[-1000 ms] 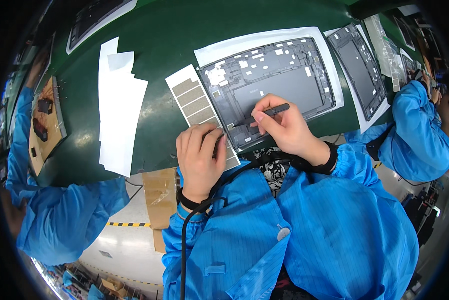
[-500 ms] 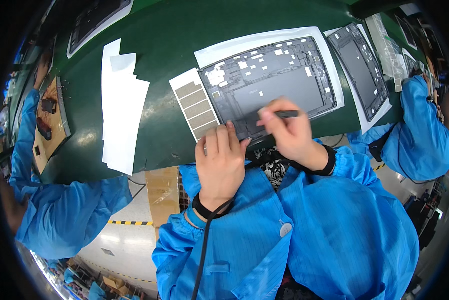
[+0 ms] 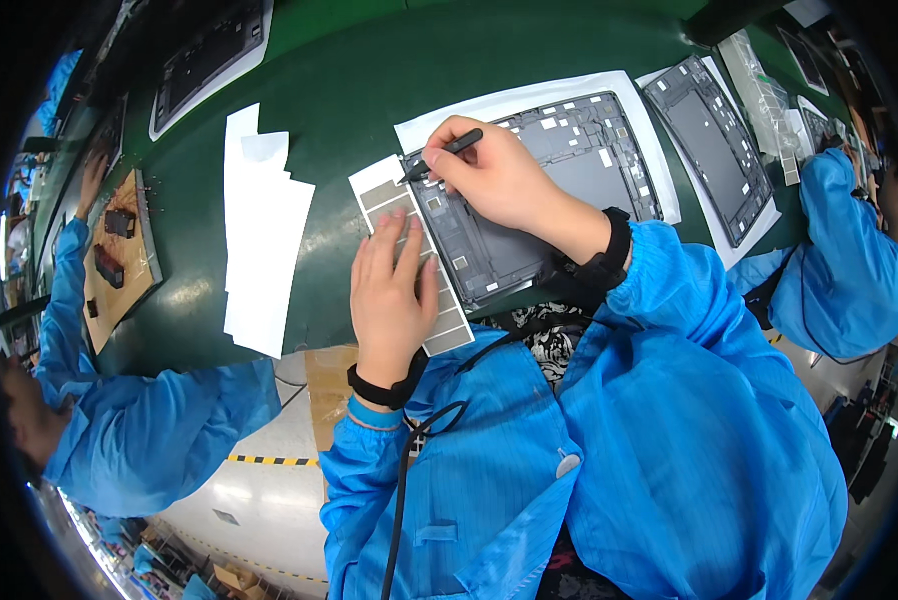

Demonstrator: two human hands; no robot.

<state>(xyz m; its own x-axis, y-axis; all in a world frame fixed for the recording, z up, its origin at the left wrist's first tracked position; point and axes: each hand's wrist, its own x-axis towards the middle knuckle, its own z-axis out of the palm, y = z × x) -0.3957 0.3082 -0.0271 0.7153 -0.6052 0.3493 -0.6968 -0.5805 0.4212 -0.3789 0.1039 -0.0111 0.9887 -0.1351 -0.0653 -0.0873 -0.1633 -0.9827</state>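
My left hand [image 3: 393, 295] lies flat on a white strip of grey rectangular stickers [image 3: 449, 322], fingers stretched out and pressing on it. My right hand [image 3: 489, 175] is closed around slim black tweezers [image 3: 462, 142]. Their tip meets the upper end of the strip, by the top grey rectangle. Right beside the strip is a dark grey tablet housing [image 3: 579, 170] with small white patches, lying on a white sheet [image 3: 657, 140]. My right hand and forearm hide part of the housing.
White papers [image 3: 269, 240] lie left on the green table [image 3: 349, 80]. Another tablet housing [image 3: 714, 140] lies to the right, a further one [image 3: 204, 65] at the far left. Co-workers in blue sit on both sides; a wooden board [image 3: 129, 250] is near the left one. A black cord [image 3: 401, 500] hangs from my left wrist.
My right hand has moved up and left with the tweezers, from the housing's near edge to the strip. My left hand has shifted left from the housing's corner onto the strip, which sits lower.
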